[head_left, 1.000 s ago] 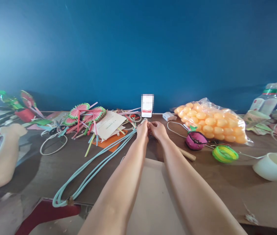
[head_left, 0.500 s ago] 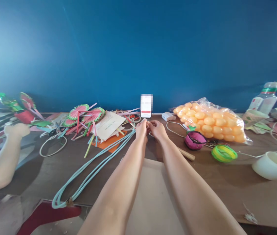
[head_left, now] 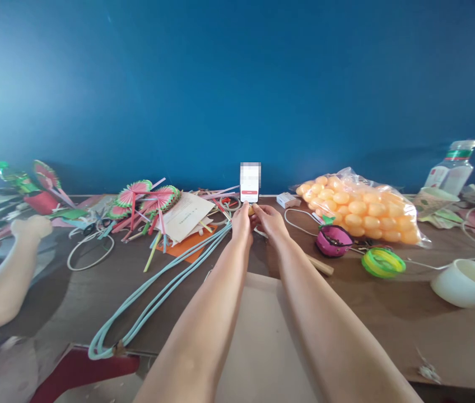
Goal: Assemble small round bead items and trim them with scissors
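Observation:
Both my arms stretch out over the brown table (head_left: 389,313). My left hand (head_left: 241,223) and my right hand (head_left: 268,220) meet just before a small white phone (head_left: 250,182) that stands against the blue wall. Their fingers are pinched together around a small yellow-orange object (head_left: 251,210), which barely shows between them. Pale blue tubing (head_left: 157,285) runs from my left hand down to the table's near left edge. A flat beige board (head_left: 262,336) lies under my forearms.
A clear bag of orange balls (head_left: 359,210) lies at the right, with a pink pouch (head_left: 334,240), a green coil (head_left: 383,262), a white bowl (head_left: 468,284) and a bottle (head_left: 451,168). Paper fans (head_left: 149,197), strips and a ring (head_left: 90,252) clutter the left. Another person's arm (head_left: 6,280) reaches in from the left.
My hands have stayed together by the phone, their fingers shifting slightly; a small yellow-orange object now shows between them. The other person's fist has moved a little to the right.

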Tool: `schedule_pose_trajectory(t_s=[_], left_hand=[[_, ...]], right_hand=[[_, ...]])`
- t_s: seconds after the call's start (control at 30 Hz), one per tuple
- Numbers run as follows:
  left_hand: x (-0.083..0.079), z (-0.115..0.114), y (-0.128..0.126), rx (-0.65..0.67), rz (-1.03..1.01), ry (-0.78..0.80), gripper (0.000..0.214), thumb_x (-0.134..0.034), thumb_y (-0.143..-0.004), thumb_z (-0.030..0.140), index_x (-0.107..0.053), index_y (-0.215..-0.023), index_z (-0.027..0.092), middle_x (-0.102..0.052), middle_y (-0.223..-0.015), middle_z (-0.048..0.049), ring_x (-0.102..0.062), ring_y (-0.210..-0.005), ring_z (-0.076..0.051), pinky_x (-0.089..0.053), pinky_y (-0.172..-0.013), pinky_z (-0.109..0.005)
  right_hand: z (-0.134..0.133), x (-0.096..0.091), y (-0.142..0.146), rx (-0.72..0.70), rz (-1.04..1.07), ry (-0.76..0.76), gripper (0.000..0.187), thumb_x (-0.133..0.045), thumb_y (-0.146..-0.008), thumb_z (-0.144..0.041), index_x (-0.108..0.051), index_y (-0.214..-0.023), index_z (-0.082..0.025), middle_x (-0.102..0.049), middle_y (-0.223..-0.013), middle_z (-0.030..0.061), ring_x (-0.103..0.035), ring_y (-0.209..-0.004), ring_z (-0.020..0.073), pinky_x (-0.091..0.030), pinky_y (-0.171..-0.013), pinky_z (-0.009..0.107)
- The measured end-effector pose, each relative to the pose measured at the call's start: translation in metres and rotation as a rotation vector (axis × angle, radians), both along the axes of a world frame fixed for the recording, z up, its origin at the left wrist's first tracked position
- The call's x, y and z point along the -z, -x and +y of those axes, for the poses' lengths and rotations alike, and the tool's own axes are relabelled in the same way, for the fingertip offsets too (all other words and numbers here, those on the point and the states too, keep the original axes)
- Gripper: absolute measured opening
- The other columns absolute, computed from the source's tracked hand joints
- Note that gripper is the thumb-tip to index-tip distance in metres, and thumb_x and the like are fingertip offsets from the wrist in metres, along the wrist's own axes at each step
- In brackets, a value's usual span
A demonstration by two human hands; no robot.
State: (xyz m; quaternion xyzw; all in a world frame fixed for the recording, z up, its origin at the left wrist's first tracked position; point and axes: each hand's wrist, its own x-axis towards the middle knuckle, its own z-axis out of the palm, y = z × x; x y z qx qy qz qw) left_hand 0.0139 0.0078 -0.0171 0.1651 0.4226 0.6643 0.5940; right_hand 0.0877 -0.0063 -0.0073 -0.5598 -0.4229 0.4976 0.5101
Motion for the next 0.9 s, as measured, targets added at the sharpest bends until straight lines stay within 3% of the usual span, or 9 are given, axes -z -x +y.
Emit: schedule_pose_trajectory(t_s=[0.33, 0.57, 0.9], left_hand=[[-0.002, -0.0028, 0.0028, 0.013, 0.012, -0.018, 0.019, -0.07, -0.086, 0.031, -0.064, -0.091, 0.014, -0.058, -0.066, 0.0008, -0.054, -0.052, -0.007, -0.038, -0.05, -0.017], [-0.0046, -0.0045, 0.0018, 0.058, -0.051, -0.065, 0.026, -0.072, -0.084, 0.037, -0.064, -0.088, 0.013, -0.059, -0.067, -0.0001, -0.053, -0.051, -0.006, -0.04, -0.052, -0.018], [-0.0056, -0.0046, 0.004, 0.099, -0.102, -0.065, 0.02, -0.068, -0.088, 0.032, -0.065, -0.086, 0.012, -0.059, -0.066, -0.0009, -0.053, -0.051, -0.006, -0.042, -0.051, -0.017]], right_hand=[[-0.0001, -0.0005, -0.0031, -0.021, 0.064, 0.01, 0.022, -0.07, -0.083, -0.038, -0.068, -0.095, -0.021, -0.066, -0.073, -0.0014, -0.059, -0.062, 0.0089, -0.042, -0.052, 0.017], [0.0027, 0.0011, -0.0054, -0.019, 0.216, 0.007, 0.031, -0.072, -0.079, -0.05, -0.064, -0.087, -0.021, -0.063, -0.069, -0.0029, -0.055, -0.055, 0.0069, -0.043, -0.051, 0.017], [0.0032, 0.005, -0.0068, 0.003, 0.145, -0.051, 0.037, -0.08, -0.068, -0.049, -0.07, -0.091, -0.021, -0.066, -0.071, -0.0019, -0.056, -0.058, 0.0092, -0.042, -0.05, 0.019]])
